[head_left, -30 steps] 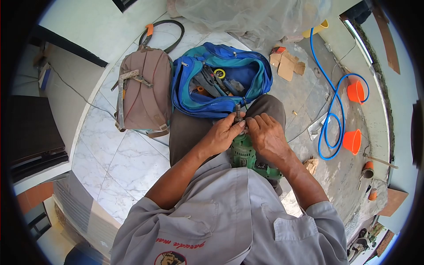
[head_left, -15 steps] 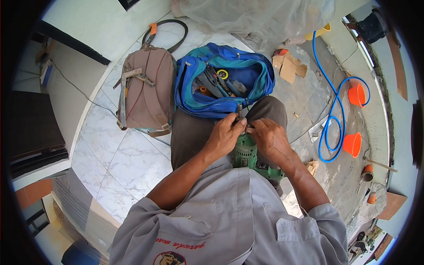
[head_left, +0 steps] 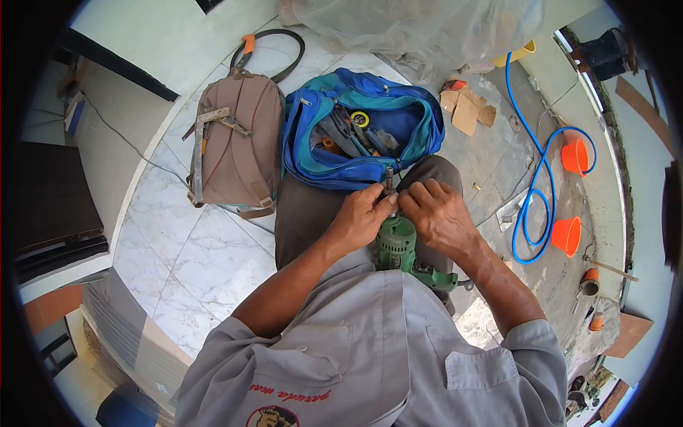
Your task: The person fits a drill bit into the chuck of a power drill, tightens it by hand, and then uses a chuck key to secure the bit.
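A green power drill (head_left: 395, 245) rests between my thighs, its body toward me and its metal spindle (head_left: 389, 178) pointing away. My left hand (head_left: 361, 217) pinches the base of that spindle between thumb and fingers. On the other side, my right hand (head_left: 437, 217) is closed with its fingertips at the same collar area; the exact contact is hidden behind the knuckles. The drill's handle (head_left: 435, 279) sticks out to the right below my right wrist. Just beyond the spindle lies an open blue bag (head_left: 363, 174) with hand tools and a yellow tape roll (head_left: 359, 119) inside.
A brown backpack (head_left: 238, 142) with a metal square (head_left: 200, 160) on it lies left of the blue bag. To the right are a coiled blue hose (head_left: 544, 164), orange buckets (head_left: 567, 236) and torn cardboard (head_left: 466, 112). Plastic sheeting (head_left: 420, 32) hangs at the far end.
My right hand has turned slightly and shifted up and outward at the collar, uncovering more of the drill's handle. My left hand keeps its pinch in nearly the same place.
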{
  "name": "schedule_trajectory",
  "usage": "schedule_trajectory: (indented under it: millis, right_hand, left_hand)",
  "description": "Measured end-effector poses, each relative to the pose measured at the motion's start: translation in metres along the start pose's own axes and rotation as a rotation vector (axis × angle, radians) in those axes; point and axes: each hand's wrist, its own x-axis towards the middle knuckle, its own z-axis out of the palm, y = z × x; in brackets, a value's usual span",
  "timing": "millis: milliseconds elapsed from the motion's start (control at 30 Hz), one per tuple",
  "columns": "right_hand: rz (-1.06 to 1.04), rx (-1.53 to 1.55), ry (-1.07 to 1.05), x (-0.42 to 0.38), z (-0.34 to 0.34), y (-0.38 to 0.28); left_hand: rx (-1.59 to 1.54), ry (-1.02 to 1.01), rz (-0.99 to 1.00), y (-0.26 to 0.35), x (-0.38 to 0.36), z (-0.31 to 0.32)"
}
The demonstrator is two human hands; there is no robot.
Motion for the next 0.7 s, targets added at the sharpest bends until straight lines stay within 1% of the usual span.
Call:
schedule_trajectory:
  millis: [133,233,433,533,633,700]
  right_hand:
    - [-0.003,0.001,0.124,0.004,0.0,-0.001]
    - [0.026,0.037,0.077,-0.001,0.006,-0.001]
    - [0.039,0.051,0.097,-0.004,0.018,-0.004]
    - [0.027,-0.003,0.035,-0.004,0.014,-0.006]
    - [-0.02,-0.015,0.034,-0.005,0.009,-0.003]
    - [-0.008,0.017,0.072,-0.011,0.013,-0.003]
  left_hand:
    - [-0.041,-0.016,-0.018,0.002,0.0,-0.001]
    - [-0.053,0.015,0.024,0.002,0.002,0.001]
    - [0.08,-0.017,-0.022,-0.003,0.004,-0.003]
    - [0.039,0.019,0.042,0.006,0.001,-0.001]
    - [0.096,-0.005,0.023,0.016,-0.003,-0.001]
    - [0.09,0.0,0.033,0.015,-0.004,0.003]
